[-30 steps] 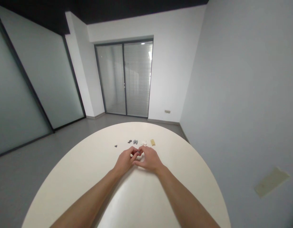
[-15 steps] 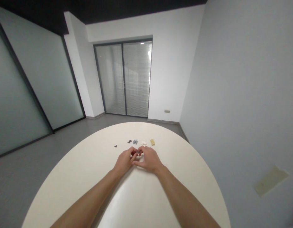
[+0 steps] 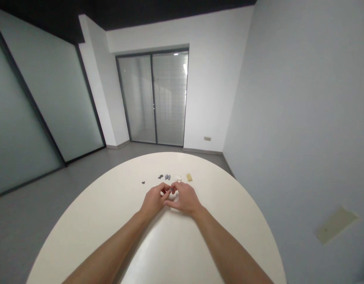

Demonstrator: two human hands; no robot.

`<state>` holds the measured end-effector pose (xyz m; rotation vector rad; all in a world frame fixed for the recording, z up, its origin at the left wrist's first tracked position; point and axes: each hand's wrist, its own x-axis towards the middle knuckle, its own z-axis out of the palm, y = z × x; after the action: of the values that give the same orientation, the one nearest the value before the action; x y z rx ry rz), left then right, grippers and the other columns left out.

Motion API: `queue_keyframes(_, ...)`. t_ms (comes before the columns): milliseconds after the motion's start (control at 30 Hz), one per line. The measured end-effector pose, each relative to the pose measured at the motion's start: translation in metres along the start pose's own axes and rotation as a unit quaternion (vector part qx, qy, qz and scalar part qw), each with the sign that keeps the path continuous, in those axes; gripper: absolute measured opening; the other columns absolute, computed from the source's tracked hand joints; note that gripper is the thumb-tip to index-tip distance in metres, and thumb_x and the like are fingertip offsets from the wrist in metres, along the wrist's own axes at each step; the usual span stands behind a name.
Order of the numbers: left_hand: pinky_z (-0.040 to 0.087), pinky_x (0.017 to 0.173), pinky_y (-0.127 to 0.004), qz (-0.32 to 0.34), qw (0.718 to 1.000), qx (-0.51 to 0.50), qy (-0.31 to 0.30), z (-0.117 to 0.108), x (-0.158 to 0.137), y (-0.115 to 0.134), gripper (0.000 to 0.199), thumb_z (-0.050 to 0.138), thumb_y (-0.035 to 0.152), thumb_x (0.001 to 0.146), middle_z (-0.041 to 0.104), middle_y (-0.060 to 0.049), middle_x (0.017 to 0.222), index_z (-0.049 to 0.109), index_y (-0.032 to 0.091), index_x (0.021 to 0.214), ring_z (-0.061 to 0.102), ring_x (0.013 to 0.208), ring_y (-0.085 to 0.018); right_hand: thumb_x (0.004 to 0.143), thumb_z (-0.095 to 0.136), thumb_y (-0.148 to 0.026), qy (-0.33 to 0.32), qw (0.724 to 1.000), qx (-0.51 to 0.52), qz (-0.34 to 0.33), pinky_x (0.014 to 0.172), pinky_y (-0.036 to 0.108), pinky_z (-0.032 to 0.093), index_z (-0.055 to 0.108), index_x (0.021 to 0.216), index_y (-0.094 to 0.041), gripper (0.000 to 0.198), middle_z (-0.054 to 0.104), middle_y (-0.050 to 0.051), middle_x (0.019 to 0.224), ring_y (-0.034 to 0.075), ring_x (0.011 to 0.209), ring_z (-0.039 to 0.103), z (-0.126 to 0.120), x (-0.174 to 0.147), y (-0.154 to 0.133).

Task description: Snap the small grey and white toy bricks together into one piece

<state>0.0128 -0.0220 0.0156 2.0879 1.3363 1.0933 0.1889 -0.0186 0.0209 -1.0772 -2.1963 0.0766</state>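
Observation:
My left hand (image 3: 154, 200) and my right hand (image 3: 186, 198) meet over the near middle of the round table. Between their fingertips is a small dark grey piece (image 3: 171, 189), pinched from both sides; its exact shape is mostly hidden by the fingers. Just beyond the hands lie small groups of pieces in a row: dark grey pieces (image 3: 160, 176), blue-grey pieces (image 3: 168, 177), white pieces (image 3: 178, 178) and yellow pieces (image 3: 189, 177). A lone small dark piece (image 3: 143, 182) lies left of the row. They are too small to tell their kind.
The round white table (image 3: 229, 236) fills the foreground. A pale wall (image 3: 303, 118) stands close on the right. Behind are a glazed double door with blinds (image 3: 170, 98) and, at left, frosted glass panels (image 3: 58, 90).
Almost nothing differs. My hands stay together around the small piece with only a slight shift of the fingers, and the view has moved very slightly.

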Motion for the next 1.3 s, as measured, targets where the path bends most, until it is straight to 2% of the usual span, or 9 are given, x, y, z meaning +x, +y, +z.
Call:
queue_keyframes(300,0.048,0.067,-0.023,-0.001,1.000,0.001,0.008,-0.0007,0.0003,0.0001,0.018,0.056,0.035,0.087,0.074,0.000,0.086,0.069,0.023,0.091,0.065,0.074,-0.015,0.070,0.080,-0.052,0.010,1.000,-0.002,-0.003,0.076,0.031,0.041,0.055,0.098,-0.023,0.047,0.066,0.001,0.085,0.020,0.082,0.060,0.0000,0.0007,-0.0004)
queue_keyframes(733,0.052,0.073,-0.027,-0.006,0.999,-0.010,0.031,-0.0020,0.0014,0.0051,0.024,0.053,0.037,0.090,0.075,-0.003,0.095,0.072,0.025,0.098,0.067,0.084,-0.019,0.072,0.080,-0.053,0.042,0.999,0.034,0.007,0.076,0.030,0.044,0.057,0.099,-0.023,0.047,0.066,0.000,0.085,0.019,0.084,0.061,0.0017,0.0021,0.0015)
queue_keyframes(1167,0.052,0.080,-0.029,-0.006,0.999,0.024,0.041,-0.0012,0.0019,-0.0023,0.027,0.052,0.039,0.092,0.076,-0.004,0.106,0.072,0.026,0.106,0.070,0.089,-0.020,0.085,0.071,-0.039,0.044,0.998,0.033,0.015,0.080,0.029,0.044,0.061,0.099,-0.024,0.023,0.068,0.001,0.090,0.018,0.088,0.061,-0.0002,0.0023,0.0033)
queue_keyframes(1300,0.053,0.081,-0.031,-0.007,0.998,0.029,0.046,-0.0010,0.0017,-0.0030,0.026,0.052,0.037,0.091,0.076,-0.003,0.107,0.072,0.027,0.106,0.069,0.091,-0.021,0.092,0.063,-0.032,0.047,0.998,0.025,0.018,0.082,0.029,0.044,0.061,0.100,-0.025,0.010,0.068,0.000,0.091,0.017,0.091,0.061,0.0023,0.0019,0.0053)
